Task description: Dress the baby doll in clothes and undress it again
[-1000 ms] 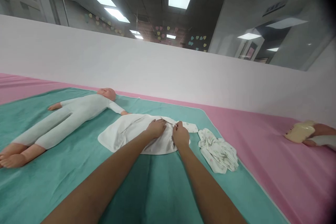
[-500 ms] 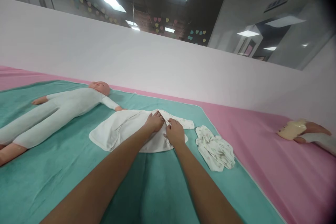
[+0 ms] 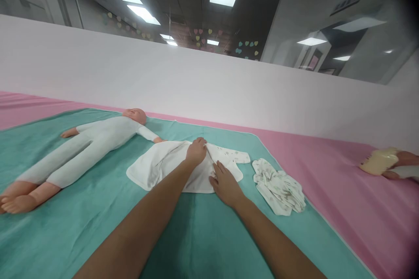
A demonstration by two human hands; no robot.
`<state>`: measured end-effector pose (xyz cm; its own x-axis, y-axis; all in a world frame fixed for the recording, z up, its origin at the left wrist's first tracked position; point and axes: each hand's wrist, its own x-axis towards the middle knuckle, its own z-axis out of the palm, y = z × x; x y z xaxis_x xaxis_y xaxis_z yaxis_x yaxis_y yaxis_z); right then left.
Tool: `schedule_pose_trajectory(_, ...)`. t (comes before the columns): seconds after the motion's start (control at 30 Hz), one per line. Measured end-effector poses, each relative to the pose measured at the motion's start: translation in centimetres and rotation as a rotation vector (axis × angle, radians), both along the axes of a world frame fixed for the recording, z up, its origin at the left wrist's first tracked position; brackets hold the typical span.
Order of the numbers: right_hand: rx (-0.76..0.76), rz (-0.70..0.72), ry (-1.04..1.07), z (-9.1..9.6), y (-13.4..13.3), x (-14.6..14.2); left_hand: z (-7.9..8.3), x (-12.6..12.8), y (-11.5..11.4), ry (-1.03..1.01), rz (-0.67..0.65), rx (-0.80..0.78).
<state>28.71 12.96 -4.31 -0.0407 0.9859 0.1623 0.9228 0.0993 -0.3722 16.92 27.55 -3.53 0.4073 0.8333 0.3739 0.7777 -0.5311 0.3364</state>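
Note:
A white baby shirt (image 3: 170, 157) with a small print on its sleeve and inner side lies spread on the green blanket (image 3: 108, 231). At the shirt's upper edge is my left hand (image 3: 196, 151), its fingers bent together on the fabric; the thumb is mostly hidden. My right hand (image 3: 227, 184) rests on the shirt's lower right part with fingers stretched out and thumb apart. Right of the shirt lies a crumpled printed baby garment (image 3: 278, 187). A baby doll (image 3: 111, 135) in a pale bodysuit lies on its back at the left, one hand near the shirt.
Pink padding (image 3: 317, 174) surrounds the green blanket. Behind it stands a low white wall (image 3: 196, 87) with a window (image 3: 183, 4) above. At the far right, part of another doll (image 3: 406, 165) lies beside a cream-coloured piece (image 3: 379, 161).
My right hand has let go of the shirt's edge and flattened lower on the cloth. My left hand has moved up to the edge, its fingers drawn together. The view has shifted slightly left.

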Motion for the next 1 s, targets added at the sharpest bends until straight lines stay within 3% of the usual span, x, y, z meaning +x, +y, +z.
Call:
schedule_pose_trajectory(0.17, 0.022, 0.032, 0.078, 0.5, -4.1, 1.7, 0.0, 0.7, -0.7, 0.051, -0.246, 0.034)
schedule_pose_trajectory(0.23, 0.006, 0.048, 0.117, 1.1, -4.7, 3.2, -0.3, 0.9, -0.6, 0.073, -0.283, 0.008)
schedule_pose_trajectory(0.47, 0.096, 0.216, -0.025, 3.4, -3.9, 5.7, -0.9, 1.0, 0.1, 0.11, -0.289, -0.021)
schedule_pose_trajectory(0.77, 0.03, 0.204, 0.042, 4.8, -5.0, 6.4, -0.9, 0.9, -0.2, 0.192, -0.279, 0.021)
schedule_pose_trajectory(0.9, 0.022, 0.174, 0.066, 4.6, -5.0, 6.4, 0.2, 0.8, -1.5, 0.191, -0.214, 0.095)
schedule_pose_trajectory(1.0, 0.019, 0.092, 0.069, 4.1, -4.8, 6.2, 0.7, 0.6, -3.8, 0.212, -0.232, 0.136)
